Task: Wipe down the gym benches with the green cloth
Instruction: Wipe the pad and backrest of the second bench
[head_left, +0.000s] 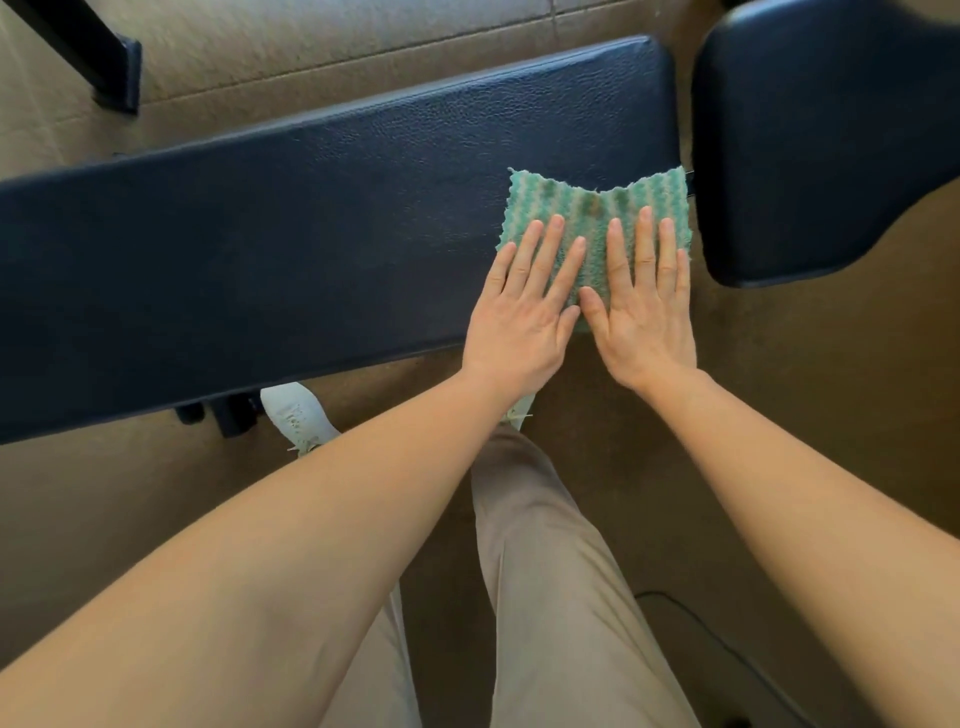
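Note:
A green striped cloth (587, 208) lies spread flat on the right end of a long dark padded gym bench (285, 218). My left hand (524, 306) presses flat on the cloth's left part, fingers spread. Beside it, my right hand (644, 306) lies flat on the cloth's right part, thumb nearly touching the left hand. Both palms cover the near half of the cloth. A second dark bench pad (826, 135) sits just right of the cloth, across a narrow gap.
Tan carpeted floor (810, 395) surrounds the benches. A black metal frame leg (98, 57) stands at the upper left. My legs in beige trousers and a white shoe (296, 415) are close to the bench's near edge, beside bench feet (228, 415).

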